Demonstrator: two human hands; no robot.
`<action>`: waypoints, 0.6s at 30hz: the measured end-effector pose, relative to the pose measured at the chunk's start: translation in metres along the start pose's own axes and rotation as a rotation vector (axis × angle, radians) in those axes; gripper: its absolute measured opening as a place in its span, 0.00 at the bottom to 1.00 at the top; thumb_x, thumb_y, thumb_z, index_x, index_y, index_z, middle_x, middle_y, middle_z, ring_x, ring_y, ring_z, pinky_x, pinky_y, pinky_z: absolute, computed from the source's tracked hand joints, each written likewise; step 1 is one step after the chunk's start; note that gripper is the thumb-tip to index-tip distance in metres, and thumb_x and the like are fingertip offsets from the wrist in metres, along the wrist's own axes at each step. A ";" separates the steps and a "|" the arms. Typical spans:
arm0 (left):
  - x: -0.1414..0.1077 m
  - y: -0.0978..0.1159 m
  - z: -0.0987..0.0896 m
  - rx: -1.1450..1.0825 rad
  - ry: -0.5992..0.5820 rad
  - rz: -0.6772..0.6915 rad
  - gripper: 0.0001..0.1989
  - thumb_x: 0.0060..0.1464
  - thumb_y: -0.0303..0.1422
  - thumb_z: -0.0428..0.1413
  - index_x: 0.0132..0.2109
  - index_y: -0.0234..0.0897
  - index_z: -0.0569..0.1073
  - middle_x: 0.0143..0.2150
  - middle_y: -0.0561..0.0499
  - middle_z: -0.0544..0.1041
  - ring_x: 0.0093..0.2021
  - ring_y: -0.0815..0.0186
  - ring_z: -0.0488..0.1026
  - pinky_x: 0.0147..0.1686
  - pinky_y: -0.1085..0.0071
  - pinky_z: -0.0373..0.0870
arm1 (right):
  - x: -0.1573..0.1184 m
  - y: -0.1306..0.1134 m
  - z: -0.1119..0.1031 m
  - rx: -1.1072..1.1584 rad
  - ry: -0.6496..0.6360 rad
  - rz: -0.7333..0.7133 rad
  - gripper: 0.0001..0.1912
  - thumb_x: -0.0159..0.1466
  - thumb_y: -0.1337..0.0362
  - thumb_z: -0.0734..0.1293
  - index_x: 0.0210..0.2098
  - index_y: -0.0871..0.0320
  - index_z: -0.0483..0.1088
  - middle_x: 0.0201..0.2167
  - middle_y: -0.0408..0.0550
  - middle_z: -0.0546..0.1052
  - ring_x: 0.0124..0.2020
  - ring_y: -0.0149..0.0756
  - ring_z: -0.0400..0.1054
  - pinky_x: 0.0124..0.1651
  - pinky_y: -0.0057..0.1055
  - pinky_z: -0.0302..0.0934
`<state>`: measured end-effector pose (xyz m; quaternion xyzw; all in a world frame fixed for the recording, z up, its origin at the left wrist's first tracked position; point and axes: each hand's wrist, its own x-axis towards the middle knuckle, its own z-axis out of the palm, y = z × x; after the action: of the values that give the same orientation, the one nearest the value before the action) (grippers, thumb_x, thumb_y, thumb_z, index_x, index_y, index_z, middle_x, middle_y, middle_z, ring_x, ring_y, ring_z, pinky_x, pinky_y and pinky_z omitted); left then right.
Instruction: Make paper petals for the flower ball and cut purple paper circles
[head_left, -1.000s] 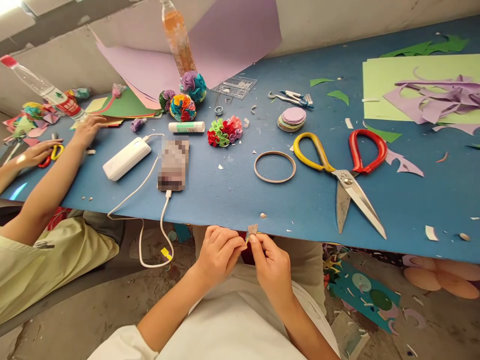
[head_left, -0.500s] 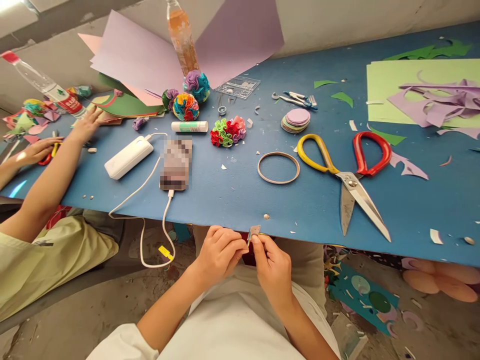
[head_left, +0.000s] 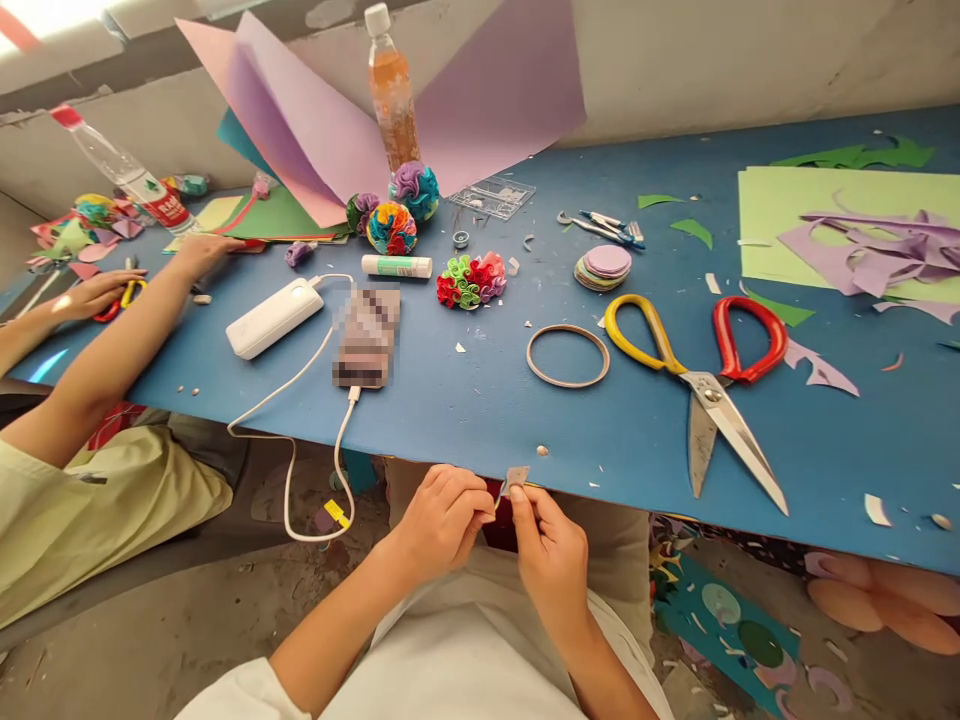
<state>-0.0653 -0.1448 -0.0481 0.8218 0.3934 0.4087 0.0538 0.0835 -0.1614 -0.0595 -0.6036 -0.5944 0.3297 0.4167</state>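
Observation:
At the table's front edge my left hand (head_left: 447, 514) is closed, its fingertips pinched. A thin, partly hidden bluish and yellow strip (head_left: 501, 493) shows beside these fingertips; whether they hold it I cannot tell. Close by on the right, my right hand (head_left: 553, 548) pinches a small greyish flat piece (head_left: 518, 475) between thumb and finger. On the table beyond lie a brown ring (head_left: 568, 383) and large open scissors (head_left: 709, 393) with one yellow and one red handle. A cluster of curled paper (head_left: 471, 280) in red, green and pink sits further back.
White power bank (head_left: 274, 318) is cabled to a phone (head_left: 366, 337). Behind are a glue stick (head_left: 397, 267), paper balls (head_left: 391, 228), a drink bottle (head_left: 394, 95) and stacked paper circles (head_left: 606, 265). A co-worker's arm (head_left: 112, 355) reaches across at left. Green sheets (head_left: 765, 215) lie right.
The view has shifted, so table items sit lower and further right. At left, the co-worker's reaching hand has turned and lies lower by the coloured sheets, which have spread. My hands keep their pinch.

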 end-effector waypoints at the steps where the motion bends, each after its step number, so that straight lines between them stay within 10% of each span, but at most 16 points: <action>1: -0.001 0.000 0.001 -0.010 -0.001 -0.003 0.09 0.63 0.24 0.43 0.37 0.37 0.65 0.32 0.50 0.73 0.34 0.68 0.69 0.37 0.71 0.64 | 0.000 0.000 0.000 -0.003 0.005 -0.003 0.18 0.67 0.54 0.58 0.29 0.58 0.70 0.15 0.38 0.61 0.17 0.26 0.51 0.19 0.23 0.50; 18: -0.018 0.012 0.015 -0.229 0.028 -0.200 0.09 0.64 0.25 0.42 0.36 0.38 0.63 0.31 0.51 0.68 0.30 0.69 0.65 0.30 0.74 0.65 | -0.001 -0.001 0.004 0.001 0.011 -0.002 0.17 0.67 0.55 0.58 0.28 0.58 0.68 0.16 0.37 0.61 0.17 0.25 0.51 0.20 0.23 0.50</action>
<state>-0.0532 -0.1618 -0.0643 0.7610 0.4250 0.4551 0.1822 0.0790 -0.1621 -0.0607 -0.6043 -0.5927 0.3263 0.4207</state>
